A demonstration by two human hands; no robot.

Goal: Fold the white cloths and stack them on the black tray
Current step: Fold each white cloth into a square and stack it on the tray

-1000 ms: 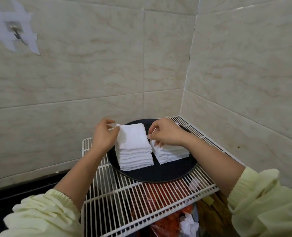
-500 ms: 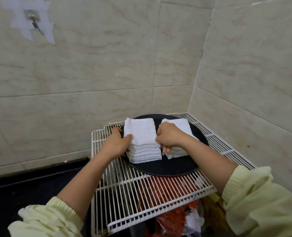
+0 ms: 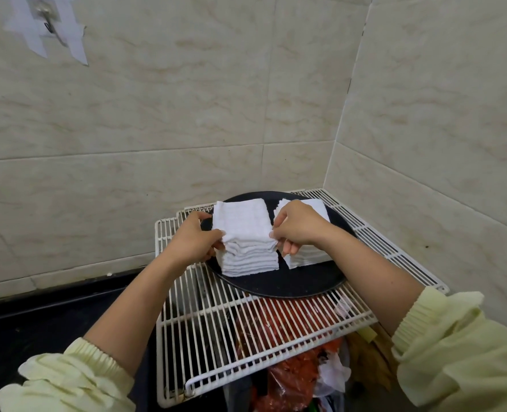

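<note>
A round black tray [image 3: 279,285] lies on a white wire rack [image 3: 210,328] in the tiled corner. Two piles of folded white cloths stand on the tray. The left pile [image 3: 248,260] is taller; its top cloth [image 3: 240,220] is pinched at its near left corner by my left hand [image 3: 195,242] and at its near right corner by my right hand [image 3: 297,227]. The right pile [image 3: 308,257] is lower and partly hidden behind my right hand and wrist.
Tiled walls close in behind and on the right. Under the rack's front sit red and white plastic bags [image 3: 294,379]. A dark floor strip [image 3: 53,310] lies to the left. A taped hook [image 3: 48,19] hangs high on the left wall.
My hands slid from the far side of the left pile to its near corners and now pinch the top cloth. The view has shifted, with the tray sitting further right.
</note>
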